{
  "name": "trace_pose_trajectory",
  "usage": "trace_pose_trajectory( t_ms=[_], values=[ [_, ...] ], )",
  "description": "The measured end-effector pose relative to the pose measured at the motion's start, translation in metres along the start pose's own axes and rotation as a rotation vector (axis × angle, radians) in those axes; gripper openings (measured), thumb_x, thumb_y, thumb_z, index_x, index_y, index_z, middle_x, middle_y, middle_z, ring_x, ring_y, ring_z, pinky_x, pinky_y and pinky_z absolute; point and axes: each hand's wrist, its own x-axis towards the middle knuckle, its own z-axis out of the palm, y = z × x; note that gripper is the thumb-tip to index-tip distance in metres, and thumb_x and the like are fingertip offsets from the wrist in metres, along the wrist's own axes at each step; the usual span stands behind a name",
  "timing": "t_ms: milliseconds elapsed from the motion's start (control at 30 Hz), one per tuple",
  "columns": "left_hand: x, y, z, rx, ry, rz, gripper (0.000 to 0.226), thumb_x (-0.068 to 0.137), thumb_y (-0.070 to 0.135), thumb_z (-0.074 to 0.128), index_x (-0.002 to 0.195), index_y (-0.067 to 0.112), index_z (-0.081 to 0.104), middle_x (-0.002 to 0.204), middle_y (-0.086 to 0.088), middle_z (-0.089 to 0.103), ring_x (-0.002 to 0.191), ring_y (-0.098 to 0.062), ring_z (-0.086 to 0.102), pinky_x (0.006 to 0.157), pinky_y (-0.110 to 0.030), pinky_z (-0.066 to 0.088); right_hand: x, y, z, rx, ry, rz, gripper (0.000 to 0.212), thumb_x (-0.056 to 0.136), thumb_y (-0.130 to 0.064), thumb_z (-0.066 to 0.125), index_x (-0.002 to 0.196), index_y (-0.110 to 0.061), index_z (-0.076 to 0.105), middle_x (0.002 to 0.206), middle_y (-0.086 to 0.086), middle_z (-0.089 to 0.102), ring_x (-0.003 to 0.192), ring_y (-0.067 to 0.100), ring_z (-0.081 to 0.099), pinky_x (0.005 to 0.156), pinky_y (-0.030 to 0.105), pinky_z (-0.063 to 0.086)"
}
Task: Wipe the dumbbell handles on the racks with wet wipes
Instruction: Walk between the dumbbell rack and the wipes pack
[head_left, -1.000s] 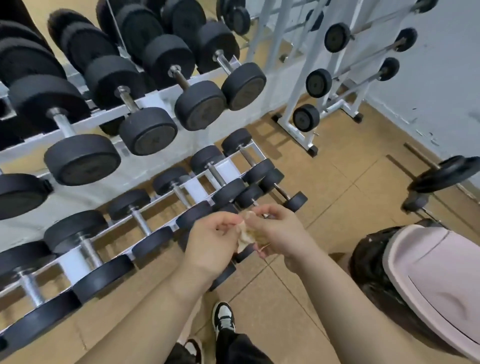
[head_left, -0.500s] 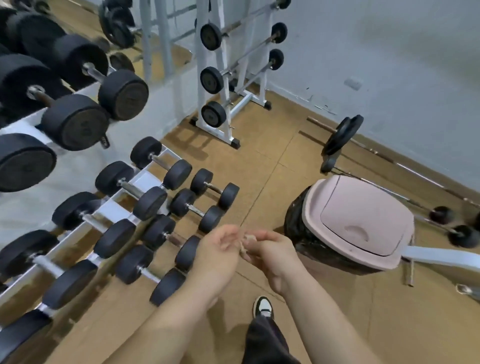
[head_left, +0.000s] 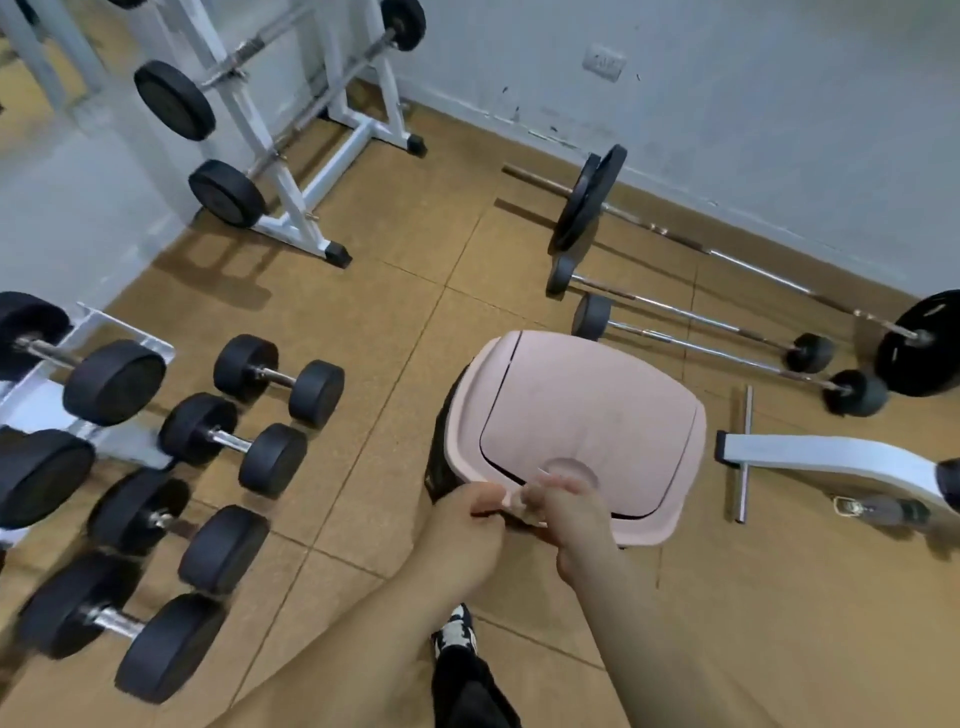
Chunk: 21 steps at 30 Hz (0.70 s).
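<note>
My left hand (head_left: 465, 525) and my right hand (head_left: 574, 512) meet in front of me, both pinching a small crumpled wet wipe (head_left: 515, 503) between their fingertips. They hover over the near edge of a pink bin lid (head_left: 587, 410), which is closed. Several black dumbbells (head_left: 278, 374) with steel handles lie on the floor at the left, beside the end of the white dumbbell rack (head_left: 122, 345), where more dumbbells rest.
The pink bin has a black liner (head_left: 441, 457). A white barbell stand (head_left: 291, 156) with loaded bars stands at the back left. Barbells and plates (head_left: 587, 197) lie on the floor along the far wall. A white bench leg (head_left: 831, 457) is at right. My shoe (head_left: 454, 631) is below.
My view has swung right, from the dumbbell rack to the pink bin. Both hands, still holding the wipe together, now sit over the bin lid's near edge.
</note>
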Motion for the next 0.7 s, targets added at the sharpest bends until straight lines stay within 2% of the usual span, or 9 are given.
trace_pose_trajectory(
  t_ms=[100, 233, 333, 367, 433, 500, 533, 633, 700],
  values=[
    [0.052, 0.002, 0.033, 0.040, 0.040, -0.058, 0.037, 0.097, 0.006, 0.052, 0.129, 0.021, 0.065, 0.128, 0.005, 0.065, 0.118, -0.010, 0.058, 0.091, -0.016, 0.042, 0.082, -0.001, -0.019, -0.071, 0.084, -0.034, 0.024, 0.056, -0.014, 0.068, 0.079, -0.015, 0.075, 0.077, 0.008, 0.073, 0.075, 0.027, 0.064, 0.065, 0.034, 0.048],
    [0.111, 0.001, 0.068, 0.093, -0.019, -0.117, 0.040, 0.100, 0.009, 0.049, 0.138, 0.019, 0.059, 0.137, 0.003, 0.058, 0.119, -0.011, 0.052, 0.093, -0.022, 0.039, 0.172, 0.011, -0.031, -0.159, 0.104, 0.077, 0.016, 0.068, -0.007, 0.069, 0.084, -0.009, 0.066, 0.078, 0.017, 0.069, 0.069, 0.030, 0.064, 0.058, 0.036, 0.057],
    [0.137, -0.009, 0.077, 0.098, -0.040, -0.152, 0.042, 0.102, 0.010, 0.049, 0.142, 0.019, 0.056, 0.141, 0.001, 0.057, 0.116, -0.009, 0.050, 0.094, -0.022, 0.042, 0.213, 0.026, -0.038, -0.279, 0.174, 0.072, 0.009, 0.075, -0.008, 0.067, 0.082, -0.010, 0.062, 0.078, 0.016, 0.069, 0.073, 0.033, 0.068, 0.070, 0.049, 0.063],
    [0.143, -0.012, 0.078, 0.104, -0.043, -0.156, 0.042, 0.102, 0.011, 0.049, 0.142, 0.020, 0.055, 0.142, 0.002, 0.056, 0.114, -0.008, 0.051, 0.093, -0.020, 0.042, 0.224, 0.028, -0.040, -0.365, 0.198, 0.035, 0.005, 0.078, -0.010, 0.066, 0.077, -0.013, 0.062, 0.077, 0.013, 0.069, 0.076, 0.033, 0.067, 0.074, 0.049, 0.061],
    [0.156, -0.018, 0.076, 0.113, -0.029, -0.171, 0.042, 0.103, 0.012, 0.049, 0.144, 0.021, 0.054, 0.140, 0.004, 0.055, 0.102, -0.002, 0.055, 0.079, -0.011, 0.045, 0.243, 0.032, -0.038, -0.473, 0.216, 0.005, 0.015, 0.083, -0.012, 0.065, 0.069, -0.016, 0.061, 0.074, 0.010, 0.067, 0.078, 0.033, 0.065, 0.077, 0.047, 0.059],
    [0.165, -0.020, 0.073, 0.109, -0.021, -0.176, 0.042, 0.104, 0.012, 0.047, 0.145, 0.023, 0.052, 0.133, 0.007, 0.053, 0.084, 0.005, 0.055, 0.059, -0.002, 0.044, 0.257, 0.037, -0.035, -0.511, 0.191, -0.011, 0.014, 0.085, -0.018, 0.069, 0.072, -0.012, 0.069, 0.074, 0.010, 0.070, 0.079, 0.033, 0.066, 0.076, 0.044, 0.060],
    [0.168, -0.021, 0.072, 0.109, -0.023, -0.179, 0.042, 0.104, 0.013, 0.046, 0.145, 0.023, 0.051, 0.130, 0.009, 0.052, 0.080, 0.006, 0.054, 0.055, -0.002, 0.042, 0.262, 0.039, -0.033, -0.532, 0.168, -0.008, 0.017, 0.085, -0.021, 0.070, 0.076, -0.007, 0.072, 0.074, 0.010, 0.070, 0.078, 0.031, 0.065, 0.073, 0.040, 0.057],
    [0.176, -0.020, 0.072, 0.125, -0.027, -0.178, 0.043, 0.105, 0.015, 0.046, 0.147, 0.025, 0.049, 0.136, 0.009, 0.053, 0.078, 0.007, 0.053, 0.057, -0.005, 0.043, 0.264, 0.041, -0.026, -0.534, 0.072, 0.042, 0.010, 0.087, -0.016, 0.066, 0.084, -0.008, 0.072, 0.086, 0.010, 0.072, 0.082, 0.027, 0.066, 0.065, 0.033, 0.052],
    [0.177, -0.020, 0.073, 0.148, -0.024, -0.167, 0.043, 0.105, 0.016, 0.046, 0.147, 0.025, 0.050, 0.141, 0.007, 0.052, 0.082, 0.009, 0.051, 0.059, -0.004, 0.040, 0.253, 0.038, -0.023, -0.512, 0.061, 0.031, 0.004, 0.089, -0.018, 0.064, 0.087, -0.016, 0.066, 0.091, 0.006, 0.070, 0.087, 0.027, 0.066, 0.067, 0.036, 0.056]
  ],
)
